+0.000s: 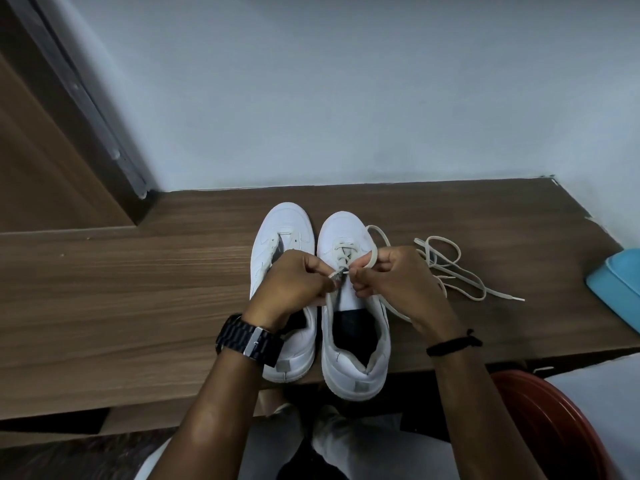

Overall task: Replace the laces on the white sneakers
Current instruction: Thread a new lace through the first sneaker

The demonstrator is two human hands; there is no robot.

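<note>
Threading is judged to be under way on the right-hand sneaker (353, 306), which stands beside the left-hand sneaker (277, 244) on the wooden tabletop (138, 289), heels at the near edge; only the eyelets nearest the toe are seen to be laced on the right-hand sneaker, and no lace is seen in the left-hand one. The lace (341, 258) is pinched by both hands over the tongue: the left hand (294, 285) is closed on one short end, and the right hand (391, 282) is closed on a loop of the other run, which trails off past the shoe's far side. A second lace (450, 268) lies loose in a tangle on the tabletop, just beside the right hand.

Hazards judged from this position: an eyelet may be skipped, since the row is partly hidden by the fingers; the flat lace may be twisted as it is drawn through; the two ends may be left unequal if one side is pulled harder; the tip may fray or slip from the pinch; the trailing run may be caught up with the loose lace, so that both are dragged; the sneaker may be tipped off the near edge, over which its heel appears to project, if the pull is directed toward the body.
</note>
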